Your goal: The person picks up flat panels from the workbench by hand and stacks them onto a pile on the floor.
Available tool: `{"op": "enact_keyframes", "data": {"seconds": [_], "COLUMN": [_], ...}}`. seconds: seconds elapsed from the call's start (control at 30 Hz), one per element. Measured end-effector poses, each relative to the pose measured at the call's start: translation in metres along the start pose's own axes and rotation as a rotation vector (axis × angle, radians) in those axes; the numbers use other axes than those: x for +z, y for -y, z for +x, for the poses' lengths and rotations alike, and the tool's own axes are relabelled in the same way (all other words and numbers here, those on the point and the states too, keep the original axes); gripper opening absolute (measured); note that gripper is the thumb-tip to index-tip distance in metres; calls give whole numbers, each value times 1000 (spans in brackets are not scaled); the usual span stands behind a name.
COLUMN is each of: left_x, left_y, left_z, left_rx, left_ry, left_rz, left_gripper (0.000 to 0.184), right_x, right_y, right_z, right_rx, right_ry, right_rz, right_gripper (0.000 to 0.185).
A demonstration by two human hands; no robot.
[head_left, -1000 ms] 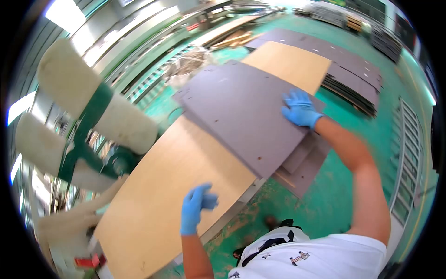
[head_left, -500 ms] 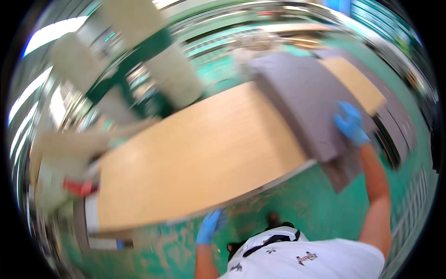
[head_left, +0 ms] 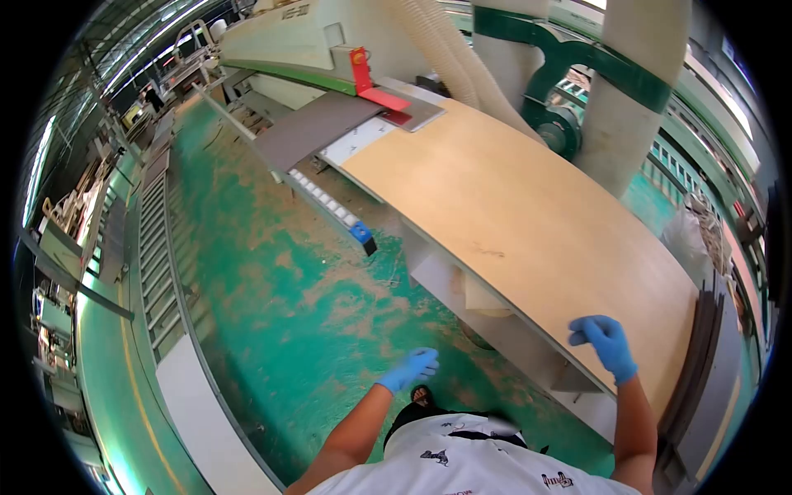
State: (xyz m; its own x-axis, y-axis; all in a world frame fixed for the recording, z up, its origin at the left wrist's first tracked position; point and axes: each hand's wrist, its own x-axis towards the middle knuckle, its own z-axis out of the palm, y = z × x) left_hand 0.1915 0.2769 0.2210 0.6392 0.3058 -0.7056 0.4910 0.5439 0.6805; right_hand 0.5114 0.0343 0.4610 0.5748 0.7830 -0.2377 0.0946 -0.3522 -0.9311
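Green floor (head_left: 239, 330): open stretch left of bench.
Left hand (head_left: 410, 370): above floor, loosely open.
Bench (head_left: 433, 276): open-sided, pale block (head_left: 485, 294) inside.
Tan board (head_left: 511, 214): atop bench.
Right hand (head_left: 604, 342): loosely open over board's near edge; contact unclear.
White sack (head_left: 686, 241): tangled material.
Grey panels (head_left: 711, 371): board's right end.

Blue gloves (head_left: 609, 342), white shirt (head_left: 487, 470), apparently dark-printed

Machine housing (head_left: 280, 37), well beyond the left hand (head_left: 410, 369) and right hand (head_left: 605, 342): dark marking (head_left: 294, 11), initial "V" and a hyphen; remaining characters not reliably legible. Red bracket (head_left: 361, 73), beyond both hands: small yellow-orange sticker (head_left: 357, 57), unreadable. White shirt (head_left: 470, 466), behind both hands: small red lettering (head_left: 459, 492), unreadable.
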Motion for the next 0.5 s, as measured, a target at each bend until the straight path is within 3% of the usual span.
{"op": "enact_keyframes", "data": {"seconds": [0.17, 0.27, 0.5], "left_x": [-93, -119, -147], "left_y": [1, 10, 29], "left_z": [-30, -37, -49], "left_rx": [71, 114, 163], "left_ry": [-223, -356, -442], "left_rz": [-315, -449, -619], "left_gripper": [37, 37, 43], "right_x": [135, 207, 347], "right_y": [24, 33, 28], "right_z": [98, 149, 301], "right_rx": [-23, -27, 58], "right_ry": [407, 522, 555], "right_rz": [99, 283, 555], "right_gripper": [37, 43, 50]}}
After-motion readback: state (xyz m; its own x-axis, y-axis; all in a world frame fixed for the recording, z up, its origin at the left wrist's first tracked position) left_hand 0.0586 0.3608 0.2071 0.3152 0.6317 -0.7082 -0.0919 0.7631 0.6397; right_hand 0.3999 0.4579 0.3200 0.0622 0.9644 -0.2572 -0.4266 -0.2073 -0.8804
